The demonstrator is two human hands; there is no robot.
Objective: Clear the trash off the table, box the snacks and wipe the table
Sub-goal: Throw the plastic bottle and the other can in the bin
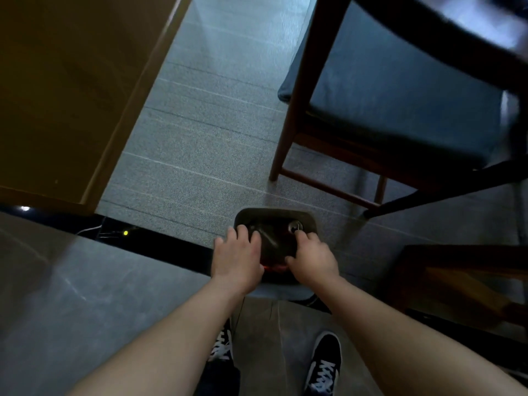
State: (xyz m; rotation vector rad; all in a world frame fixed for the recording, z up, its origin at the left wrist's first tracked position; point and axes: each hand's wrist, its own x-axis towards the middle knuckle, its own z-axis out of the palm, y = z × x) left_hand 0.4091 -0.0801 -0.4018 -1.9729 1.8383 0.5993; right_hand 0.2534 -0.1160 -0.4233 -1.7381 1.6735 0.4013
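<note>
Two bare forearms (pixel 171 338) reached down and forward from the camera, over two dark shoes with white marks (pixel 324 364). Beyond them spread the grey striped carpet (pixel 200 138), one wooden panel (pixel 71 81) at the left, one wooden chair with a dark cushion (pixel 400 95) at the right, and part of a second chair (pixel 457 281) at the lower right. One dark trash bin (pixel 274 212) stood on the floor just ahead of the feet, near the first chair's legs. Both hands were at its mouth. The left hand (pixel 237 252) lay over the left rim with fingers slightly spread and bent downward. The right hand (pixel 311 258) was at the right rim, fingers curled together. Whether either hand gripped anything could not be told. Inside the bin lay one round metallic piece (pixel 295 226), just beyond the right fingertips, and one reddish scrap (pixel 275 267) between the wrists. The step looked like dropping trash into the bin. It would go best with both hands well over the opening, letting go only once the scraps hung inside the rim, so nothing fell onto the carpet.
</note>
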